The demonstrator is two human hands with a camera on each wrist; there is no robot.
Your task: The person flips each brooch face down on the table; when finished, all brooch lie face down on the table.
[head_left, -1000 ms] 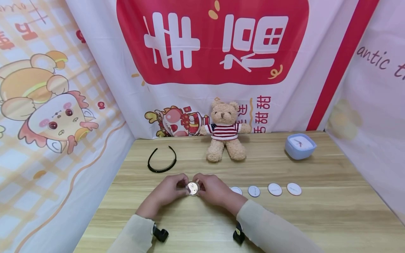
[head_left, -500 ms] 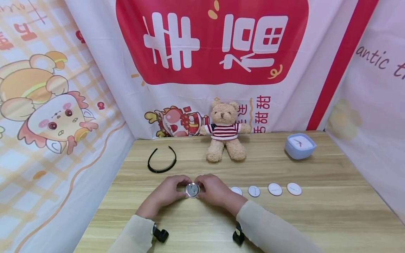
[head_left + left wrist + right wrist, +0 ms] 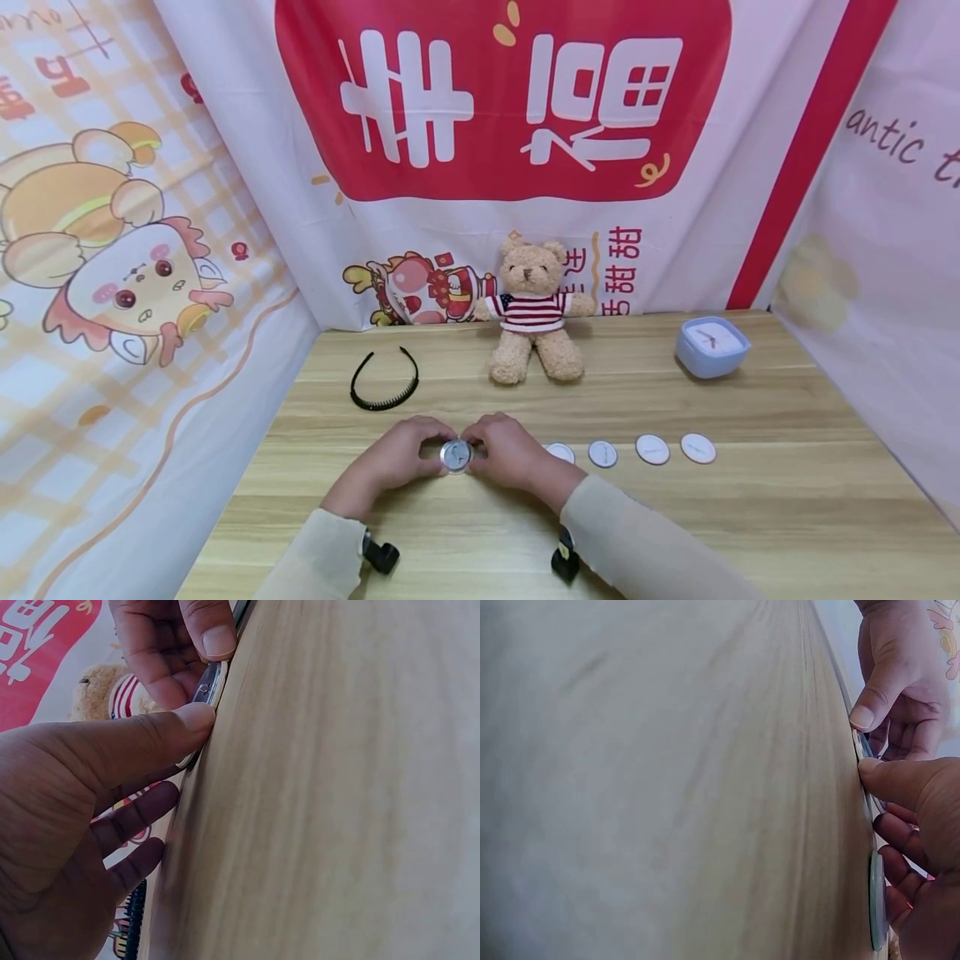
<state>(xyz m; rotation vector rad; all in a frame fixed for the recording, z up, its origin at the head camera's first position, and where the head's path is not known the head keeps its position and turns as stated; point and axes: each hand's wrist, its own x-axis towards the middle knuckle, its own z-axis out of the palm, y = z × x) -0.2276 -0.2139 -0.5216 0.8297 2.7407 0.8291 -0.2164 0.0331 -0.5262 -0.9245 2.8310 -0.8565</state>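
Note:
In the head view, a round silver-grey pin badge [image 3: 456, 455] is held low at the table between both hands. My left hand [image 3: 401, 457] pinches its left edge, thumb nearer me and fingers beyond. At the right edge, my right hand [image 3: 504, 450] pinches it the same way. The left wrist view shows the badge [image 3: 204, 690] edge-on and tilted, with a thumb of each hand on its rim. Seen from the right wrist, only a thin edge of the badge [image 3: 860, 742] shows; fingers hide most of it.
Several white round badges [image 3: 652, 450] lie in a row right of my right hand, the nearest partly covered by it. A black toothed headband [image 3: 384, 403] is at the left. Behind sit a teddy bear [image 3: 528, 310] and a blue clock [image 3: 711, 350].
A second ago the badge showed a bright, pale gold surface; now it looks silver-grey. It has tilted and come slightly nearer me. Both hands keep their hold and have barely shifted.

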